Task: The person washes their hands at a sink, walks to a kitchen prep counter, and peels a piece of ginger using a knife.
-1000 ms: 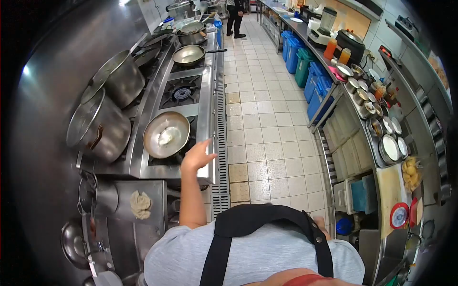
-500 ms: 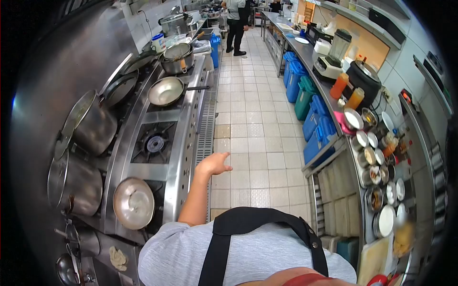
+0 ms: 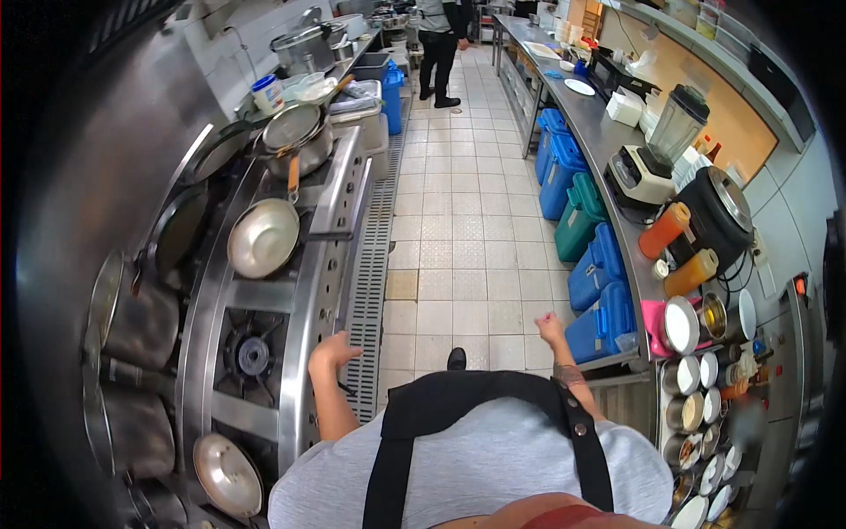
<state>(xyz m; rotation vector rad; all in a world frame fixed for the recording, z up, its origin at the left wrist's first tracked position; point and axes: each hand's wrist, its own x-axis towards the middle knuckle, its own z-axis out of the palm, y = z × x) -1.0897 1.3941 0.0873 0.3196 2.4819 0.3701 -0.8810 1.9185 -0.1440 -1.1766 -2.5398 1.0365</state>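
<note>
We are holding our left hand [image 3: 333, 353] beside the front edge of the stove [image 3: 245, 411], its fingers apart and gripping nothing visible. Our right hand [image 3: 550, 327] is hanging near the blue bin [image 3: 601, 324], fingers loosely curled; whether they are closing on anything, we cannot tell. The near pan [image 3: 227, 474] is resting on the stove, left of us; the far pan [image 3: 264, 236] is sitting beyond the bare burner [image 3: 253, 355], its handle pointing aisleward, presumably for easy grasping. Bins are lining the counter [image 3: 582, 115], probably sparing the walkway. Surface: steel, reflecting overhead light. Room: pale tiles are covering the floor [image 3: 454, 231]; a person [image 3: 437, 53] is standing farther along the aisle.
</note>
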